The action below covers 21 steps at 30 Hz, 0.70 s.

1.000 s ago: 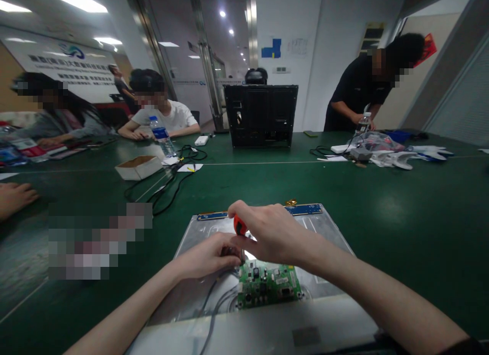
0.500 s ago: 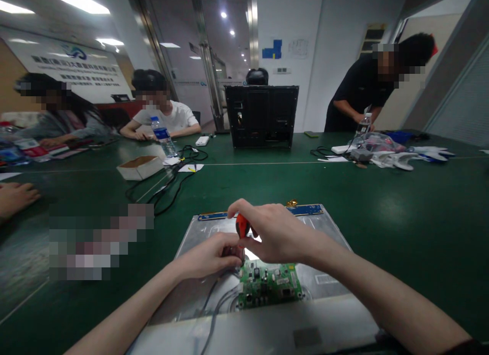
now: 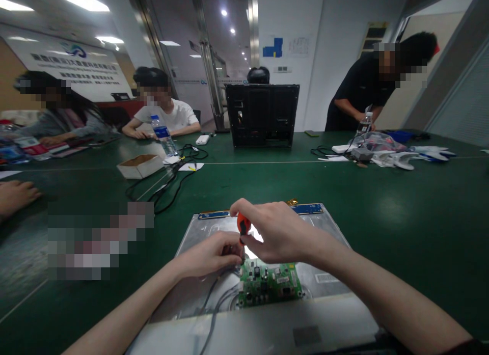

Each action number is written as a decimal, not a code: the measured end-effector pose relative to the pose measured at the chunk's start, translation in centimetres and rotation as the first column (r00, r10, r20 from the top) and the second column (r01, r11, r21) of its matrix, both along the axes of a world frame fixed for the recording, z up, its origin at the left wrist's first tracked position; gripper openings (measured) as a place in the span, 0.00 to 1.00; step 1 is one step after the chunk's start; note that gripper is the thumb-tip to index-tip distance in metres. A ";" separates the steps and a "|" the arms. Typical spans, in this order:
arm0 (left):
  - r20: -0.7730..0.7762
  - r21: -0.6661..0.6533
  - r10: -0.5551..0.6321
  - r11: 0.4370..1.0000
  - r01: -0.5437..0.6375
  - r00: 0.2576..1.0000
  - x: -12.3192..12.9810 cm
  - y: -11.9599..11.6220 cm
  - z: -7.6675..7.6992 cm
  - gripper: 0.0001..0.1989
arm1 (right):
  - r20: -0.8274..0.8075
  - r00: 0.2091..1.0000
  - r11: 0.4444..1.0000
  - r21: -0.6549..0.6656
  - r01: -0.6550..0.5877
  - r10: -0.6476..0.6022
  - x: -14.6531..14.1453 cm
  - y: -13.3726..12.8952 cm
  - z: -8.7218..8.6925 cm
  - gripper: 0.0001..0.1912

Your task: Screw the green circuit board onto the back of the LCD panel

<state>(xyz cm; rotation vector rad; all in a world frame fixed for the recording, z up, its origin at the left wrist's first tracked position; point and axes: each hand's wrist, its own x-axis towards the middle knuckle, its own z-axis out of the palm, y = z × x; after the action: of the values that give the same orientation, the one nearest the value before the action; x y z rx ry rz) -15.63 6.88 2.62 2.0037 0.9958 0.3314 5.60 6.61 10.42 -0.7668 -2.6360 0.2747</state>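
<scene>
My right hand (image 3: 275,230) is closed around a screwdriver (image 3: 243,223) with a red and black handle, held upright. Its tip points down at the upper left corner of a green circuit board (image 3: 269,283). Beside the tip, my left hand (image 3: 217,253) has its fingers pinched together; what they grip, the shaft or something small, is hidden. The board lies on the silver metal back of a display panel (image 3: 324,263), with a blue strip board (image 3: 309,209) along its far edge. Grey cables (image 3: 214,314) run from the board's left side toward me.
A white open box (image 3: 140,167), black cables (image 3: 173,192) and a water bottle (image 3: 162,136) are ahead on the left. A black monitor casing (image 3: 263,115) stands opposite. Gloves (image 3: 401,159) and bags lie far right. Another person's hand (image 3: 17,197) rests at left; other people are around the table.
Almost nothing differs. The screwdriver handle and my right hand have shifted very slightly, and my left hand stays beside the tip.
</scene>
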 end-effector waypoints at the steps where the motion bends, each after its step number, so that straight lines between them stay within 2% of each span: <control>1: -0.001 0.003 0.003 1.000 -0.003 1.000 0.0 0.0 0.0 0.03 | 0.003 1.000 1.000 0.002 0.005 -0.005 0.0 0.0 0.0 0.19; 7: 0.004 0.001 -0.005 1.000 0.005 1.000 0.1 0.0 0.1 0.04 | 0.001 1.000 1.000 0.023 0.018 -0.018 -0.1 0.0 -0.2 0.19; 14: 0.020 -0.065 0.005 0.998 -0.003 1.000 0.0 0.0 -0.3 0.05 | -0.002 1.000 0.999 0.028 0.027 -0.027 -0.1 0.0 -0.3 0.19; 21: 0.026 -0.050 -0.001 0.999 0.002 1.000 0.1 -0.1 0.1 0.05 | -0.005 0.998 0.997 0.046 0.056 -0.056 -0.4 0.1 -0.5 0.18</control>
<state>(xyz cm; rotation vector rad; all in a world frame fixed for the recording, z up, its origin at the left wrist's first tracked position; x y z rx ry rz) -15.52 6.83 2.70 1.9502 0.9771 0.3271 5.21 6.70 9.88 -0.8220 -2.6028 0.1988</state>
